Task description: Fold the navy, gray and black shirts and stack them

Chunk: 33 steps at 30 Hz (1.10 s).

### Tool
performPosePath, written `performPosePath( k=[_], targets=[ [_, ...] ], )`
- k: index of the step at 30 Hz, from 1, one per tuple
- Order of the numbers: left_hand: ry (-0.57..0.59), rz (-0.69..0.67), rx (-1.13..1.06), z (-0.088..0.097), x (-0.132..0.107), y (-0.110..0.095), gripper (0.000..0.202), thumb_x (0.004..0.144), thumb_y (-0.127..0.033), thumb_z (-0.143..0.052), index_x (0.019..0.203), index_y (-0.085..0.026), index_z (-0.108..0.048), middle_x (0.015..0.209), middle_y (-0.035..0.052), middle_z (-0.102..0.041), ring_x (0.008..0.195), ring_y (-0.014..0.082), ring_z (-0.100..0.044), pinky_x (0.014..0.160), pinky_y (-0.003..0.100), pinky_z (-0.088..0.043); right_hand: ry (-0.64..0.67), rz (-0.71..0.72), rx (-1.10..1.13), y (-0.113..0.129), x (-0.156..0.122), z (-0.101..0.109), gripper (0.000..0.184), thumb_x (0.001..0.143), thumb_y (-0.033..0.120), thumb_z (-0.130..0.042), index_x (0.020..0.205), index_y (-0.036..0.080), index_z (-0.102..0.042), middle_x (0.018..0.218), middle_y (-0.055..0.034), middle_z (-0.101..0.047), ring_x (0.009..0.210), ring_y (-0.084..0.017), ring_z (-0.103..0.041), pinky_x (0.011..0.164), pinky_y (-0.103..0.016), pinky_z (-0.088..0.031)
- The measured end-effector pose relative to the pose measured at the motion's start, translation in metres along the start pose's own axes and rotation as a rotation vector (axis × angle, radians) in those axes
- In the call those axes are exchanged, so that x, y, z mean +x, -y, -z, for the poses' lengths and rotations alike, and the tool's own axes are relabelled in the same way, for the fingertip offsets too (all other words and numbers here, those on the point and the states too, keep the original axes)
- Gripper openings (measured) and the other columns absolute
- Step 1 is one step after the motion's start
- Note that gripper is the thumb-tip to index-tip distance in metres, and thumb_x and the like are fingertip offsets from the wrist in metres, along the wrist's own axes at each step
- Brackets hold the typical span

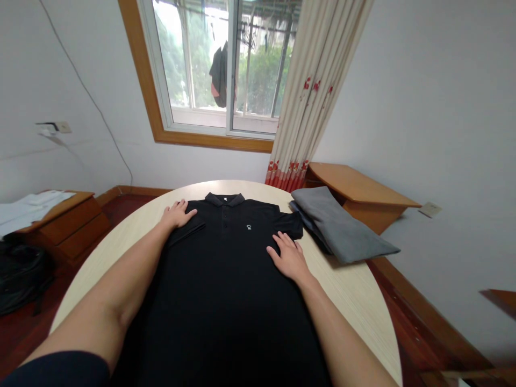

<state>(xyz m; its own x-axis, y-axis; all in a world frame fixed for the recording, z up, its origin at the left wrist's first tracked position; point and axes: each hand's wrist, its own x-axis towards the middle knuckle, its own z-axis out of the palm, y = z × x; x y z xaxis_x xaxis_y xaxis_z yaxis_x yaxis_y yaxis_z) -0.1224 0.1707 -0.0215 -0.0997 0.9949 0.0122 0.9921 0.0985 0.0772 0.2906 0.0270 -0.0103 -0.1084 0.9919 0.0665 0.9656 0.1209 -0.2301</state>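
A black polo shirt point(226, 279) lies front side up on the round pale table point(363, 301), its collar toward the window and a small white logo on the chest. My left hand point(177, 214) rests on the shirt's left shoulder and sleeve area, fingers stretched and thumb apart. On the right side, just below the other sleeve, my right hand point(288, 255) lies flat with its fingers spread. Neither hand grips the cloth. The shirt's lower end runs out of view toward me.
Folded grey cloth point(342, 226) lies on the table's right side, overhanging the edge. Behind it stands a wooden desk point(350, 185) beside a long curtain point(310, 97). At the left are a wooden cabinet point(80, 226) with papers on top and a black bag point(24, 274).
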Motion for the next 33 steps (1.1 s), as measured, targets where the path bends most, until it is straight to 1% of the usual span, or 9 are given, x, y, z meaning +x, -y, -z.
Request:
performPosePath(
  k=[5,9,13,19,22,24,27,30,33],
  targets=[
    [-0.030,0.026,0.084,0.009,-0.009,-0.012,0.077,0.098,-0.058,-0.018,0.157,-0.010,-0.023,0.165,0.0126,-0.011,0.151,0.0361,-0.010,0.118,0.057,-0.019,-0.020,0.010,0.002,0.000,0.001,-0.001,0.056,0.100,0.045,-0.041,0.148,0.016,-0.046,0.159,-0.0107,-0.033,0.149,-0.025,-0.027,0.121,-0.050,-0.019],
    [-0.138,-0.027,0.153,0.027,-0.037,-0.033,0.068,0.101,-0.046,-0.016,0.157,-0.008,-0.024,0.165,0.0116,-0.011,0.152,0.0338,-0.008,0.120,0.055,-0.015,-0.028,0.012,0.006,-0.001,0.001,-0.002,0.055,0.100,0.045,-0.041,0.147,0.016,-0.047,0.159,-0.0113,-0.034,0.149,-0.026,-0.027,0.120,-0.051,-0.019],
    [-0.127,-0.028,0.120,0.038,-0.073,-0.050,0.071,0.101,-0.049,-0.015,0.155,-0.006,-0.027,0.164,0.0144,-0.016,0.151,0.0325,-0.014,0.119,0.056,-0.018,-0.039,0.019,0.011,-0.002,0.002,-0.004,0.055,0.100,0.045,-0.042,0.147,0.017,-0.047,0.159,-0.0115,-0.034,0.148,-0.026,-0.028,0.120,-0.052,-0.020],
    [-0.049,-0.024,0.091,0.014,-0.116,-0.059,0.073,0.100,-0.054,-0.018,0.154,-0.007,-0.031,0.162,0.0144,-0.023,0.150,0.0320,-0.019,0.119,0.053,-0.022,-0.068,0.028,0.055,-0.004,0.003,-0.007,0.052,0.099,0.044,-0.045,0.143,0.017,-0.051,0.156,-0.0125,-0.039,0.147,-0.027,-0.031,0.119,-0.053,-0.021],
    [-0.041,-0.049,0.079,0.007,-0.124,-0.059,0.071,0.101,-0.053,-0.019,0.154,-0.008,-0.031,0.162,0.0136,-0.023,0.150,0.0318,-0.020,0.119,0.052,-0.022,-0.171,0.034,0.130,-0.006,0.003,-0.006,0.047,0.094,0.041,-0.051,0.135,0.017,-0.058,0.151,-0.0130,-0.047,0.140,-0.027,-0.041,0.116,-0.047,-0.030],
    [-0.059,-0.056,0.075,0.008,-0.128,-0.058,0.070,0.101,-0.053,-0.021,0.155,-0.009,-0.031,0.163,0.0135,-0.022,0.150,0.0317,-0.021,0.119,0.051,-0.023,-0.303,-0.019,0.173,-0.009,0.004,-0.002,0.044,0.092,0.039,-0.052,0.129,0.017,-0.061,0.146,-0.0138,-0.050,0.134,-0.027,-0.046,0.111,-0.043,-0.036],
    [-0.137,-0.072,0.092,0.011,-0.133,-0.058,0.070,0.100,-0.052,-0.024,0.155,-0.008,-0.031,0.163,0.0140,-0.022,0.150,0.0318,-0.020,0.119,0.053,-0.022,-0.472,-0.212,0.169,-0.016,0.004,0.003,0.045,0.093,0.041,-0.049,0.129,0.016,-0.061,0.142,-0.0158,-0.052,0.130,-0.031,-0.048,0.106,-0.047,-0.039],
    [-0.109,-0.096,0.080,0.011,-0.138,-0.058,0.070,0.100,-0.053,-0.024,0.154,-0.009,-0.031,0.162,0.0129,-0.024,0.150,0.0317,-0.020,0.119,0.055,-0.022,-0.429,-0.364,0.107,-0.023,0.004,0.004,0.054,0.096,0.044,-0.044,0.140,0.014,-0.053,0.139,-0.0192,-0.053,0.129,-0.035,-0.049,0.108,-0.052,-0.034],
    [-0.021,-0.105,0.036,0.009,-0.140,-0.058,0.071,0.100,-0.055,-0.022,0.155,-0.010,-0.030,0.163,0.0114,-0.023,0.150,0.0311,-0.020,0.119,0.055,-0.022,-0.308,-0.373,0.071,-0.024,0.006,0.001,0.061,0.099,0.047,-0.038,0.150,0.014,-0.042,0.139,-0.0213,-0.054,0.131,-0.037,-0.048,0.110,-0.057,-0.029]
  ],
)
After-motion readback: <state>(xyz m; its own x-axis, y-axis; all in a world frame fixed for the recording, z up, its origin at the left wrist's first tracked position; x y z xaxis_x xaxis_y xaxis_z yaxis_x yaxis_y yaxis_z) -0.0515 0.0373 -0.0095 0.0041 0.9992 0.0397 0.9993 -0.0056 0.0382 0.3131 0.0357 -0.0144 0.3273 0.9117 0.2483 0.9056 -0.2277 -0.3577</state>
